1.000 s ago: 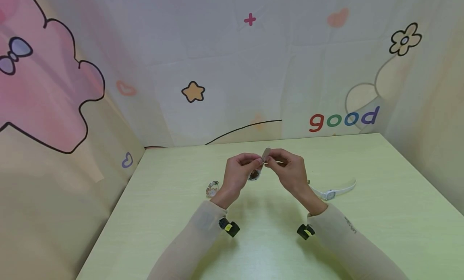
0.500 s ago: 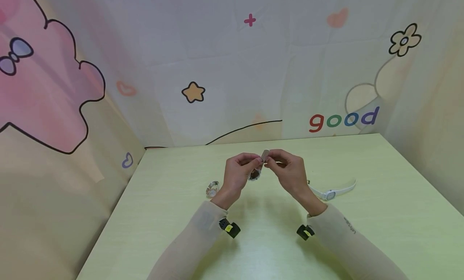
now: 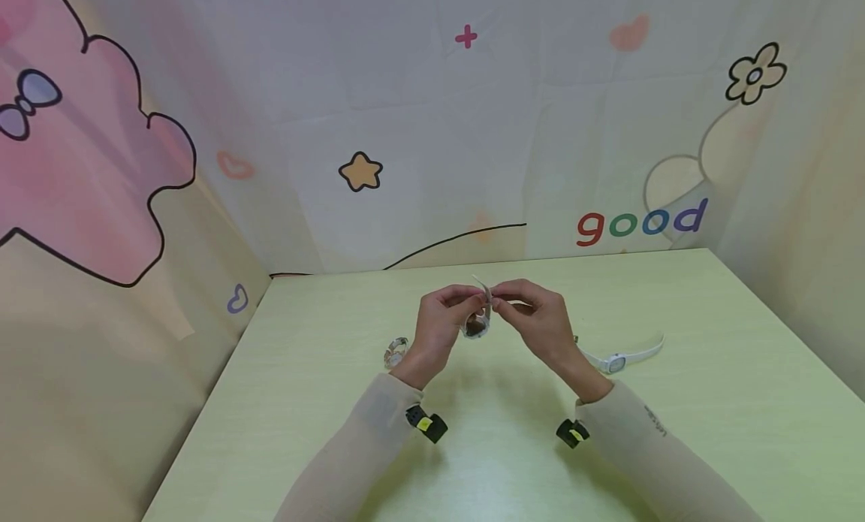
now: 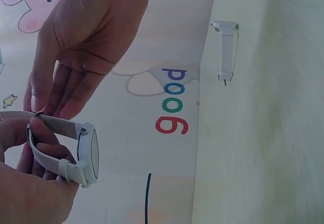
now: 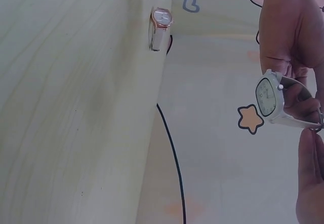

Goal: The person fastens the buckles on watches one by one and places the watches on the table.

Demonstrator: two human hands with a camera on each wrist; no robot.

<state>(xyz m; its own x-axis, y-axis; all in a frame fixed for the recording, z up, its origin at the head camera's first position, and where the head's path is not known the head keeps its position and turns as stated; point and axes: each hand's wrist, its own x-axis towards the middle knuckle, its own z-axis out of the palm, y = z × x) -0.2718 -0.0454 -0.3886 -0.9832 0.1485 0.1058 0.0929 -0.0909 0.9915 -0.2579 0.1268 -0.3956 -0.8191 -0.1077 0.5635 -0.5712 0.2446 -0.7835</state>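
A wristwatch (image 3: 476, 327) with a white strap is held up above the table between both hands. The left hand (image 3: 435, 323) pinches the strap, its fingers inside the loop in the left wrist view. With thumb and fingertips the right hand (image 3: 541, 319) pinches the strap near the buckle. One strap passes at the buckle with its free end sticking out past the fingers, and the strap forms a loop behind the watch case (image 4: 89, 155). In the right wrist view the pale dial (image 5: 266, 97) faces the table side. Fingers partly hide the buckle.
A rose-gold watch (image 3: 396, 353) stands on the pale table (image 3: 500, 462), left of the left wrist. Another white-strapped watch (image 3: 616, 363) lies to the right, partly behind the right forearm. A printed cloth (image 3: 432, 131) hangs along the table's back edge.
The strap's free end, which leaned right and showed its flat side, now stands thin and curved toward the left. The right fingertips have shifted slightly; the left hand has barely moved.
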